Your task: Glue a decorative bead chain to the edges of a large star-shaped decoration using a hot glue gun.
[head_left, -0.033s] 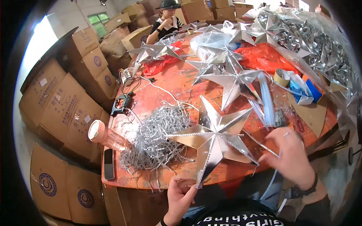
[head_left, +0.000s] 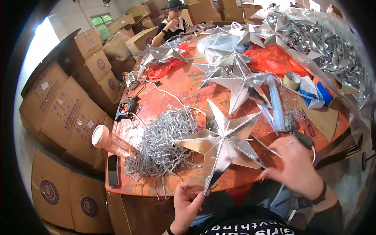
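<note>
Taking the silver star point(head_left: 222, 138) as my clock's centre, I start between eight and nine, where a phone point(head_left: 113, 171) lies on the red tabletop point(head_left: 156, 102). A tumbler point(head_left: 119, 145) leans at nine, with a dark glue gun point(head_left: 127, 107) near ten. The tinsel pile point(head_left: 164, 137) fills nine o'clock, and the star's left point overlaps it.

At seven, my left hand point(head_left: 187, 205) has a closed grip, thumb and finger pinching the star's lowest tip at the tabletop's near edge. I judge the star light and thin-walled, fairly stiff along its folds but easily dented on the flat faces, and slick where bare. I'd hold it by a tip or along a tinsel-trimmed ridge and keep pressure off the panels.

Another star point(head_left: 244, 80) lies between twelve and one, with clear sticks point(head_left: 277, 103) at two. Near four, my right hand point(head_left: 297, 166) has a half-spread grip with nothing visible inside; its thumb is at the star's lower-right tip, but I can't tell whether they touch.
</note>
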Tool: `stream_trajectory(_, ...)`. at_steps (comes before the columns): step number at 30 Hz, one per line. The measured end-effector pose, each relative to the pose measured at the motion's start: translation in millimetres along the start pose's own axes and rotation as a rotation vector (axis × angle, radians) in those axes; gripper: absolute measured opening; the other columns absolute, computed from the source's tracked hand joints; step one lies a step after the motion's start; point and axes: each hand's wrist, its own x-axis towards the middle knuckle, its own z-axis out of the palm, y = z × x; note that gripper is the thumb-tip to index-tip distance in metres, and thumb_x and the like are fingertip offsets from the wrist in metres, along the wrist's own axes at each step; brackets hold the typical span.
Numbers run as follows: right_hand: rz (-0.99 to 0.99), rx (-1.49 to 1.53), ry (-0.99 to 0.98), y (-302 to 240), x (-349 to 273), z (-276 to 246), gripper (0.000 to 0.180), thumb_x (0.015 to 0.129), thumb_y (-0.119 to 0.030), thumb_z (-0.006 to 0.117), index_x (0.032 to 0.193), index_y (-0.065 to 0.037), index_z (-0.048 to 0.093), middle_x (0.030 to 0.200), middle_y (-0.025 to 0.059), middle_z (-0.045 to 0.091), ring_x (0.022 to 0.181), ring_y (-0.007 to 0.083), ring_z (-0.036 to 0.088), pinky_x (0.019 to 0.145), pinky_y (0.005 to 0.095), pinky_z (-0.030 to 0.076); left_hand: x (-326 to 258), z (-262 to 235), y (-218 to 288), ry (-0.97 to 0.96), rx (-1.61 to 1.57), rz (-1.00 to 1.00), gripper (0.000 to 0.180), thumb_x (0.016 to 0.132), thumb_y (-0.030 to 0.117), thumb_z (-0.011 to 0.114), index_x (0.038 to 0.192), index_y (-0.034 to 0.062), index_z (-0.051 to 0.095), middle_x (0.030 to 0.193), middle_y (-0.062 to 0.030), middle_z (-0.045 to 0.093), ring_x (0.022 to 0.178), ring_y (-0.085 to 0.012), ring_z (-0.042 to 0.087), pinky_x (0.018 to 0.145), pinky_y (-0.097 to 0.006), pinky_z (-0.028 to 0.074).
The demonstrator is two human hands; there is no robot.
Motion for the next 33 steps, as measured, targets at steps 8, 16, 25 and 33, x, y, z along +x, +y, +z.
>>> stream_trajectory(8,0.027,-0.086,0.017,-29,7,27,0.047,0.067,-0.035,0.079,0.097,-0.007,0.056,0.089,0.0095,0.061,0.088,0.0287,0.058,0.08,0.0401,0.046,-3,8,1,0.042,0.008,0.183,0.042,0.08,-0.009,0.066,0.112,0.0037,0.043,0.145,-0.0234,0.038,0.054,-0.0014,0.052,0.042,-0.015,0.039)
stream_trajectory(16,0.042,-0.127,-0.049,2,21,23,0.038,0.07,-0.025,0.077,0.098,-0.007,0.057,0.083,0.0109,0.063,0.085,0.0292,0.06,0.077,0.0406,0.047,0,-21,-20,0.109,0.105,0.599,0.049,0.081,-0.007,0.068,0.121,0.0047,0.042,0.139,-0.026,0.041,0.059,-0.0097,0.058,0.054,-0.021,0.049)
stream_trajectory(25,-0.009,-0.094,-0.122,6,41,29,0.045,0.067,-0.029,0.079,0.098,-0.007,0.054,0.078,0.0071,0.061,0.079,0.0286,0.059,0.071,0.0394,0.046,25,-58,9,0.039,-0.269,0.572,0.029,0.077,-0.014,0.062,0.095,0.0052,0.05,0.084,-0.0096,0.058,0.074,-0.0193,0.056,0.064,-0.031,0.048)
stream_trajectory(33,-0.104,-0.14,-0.101,-4,51,15,0.05,0.066,-0.031,0.079,0.1,-0.006,0.053,0.082,0.0077,0.06,0.082,0.0266,0.059,0.073,0.0379,0.046,72,-117,37,0.582,-0.475,0.755,0.018,0.088,0.0,0.051,0.103,0.0097,0.047,0.09,-0.0007,0.046,0.077,-0.0105,0.041,0.07,-0.026,0.036)
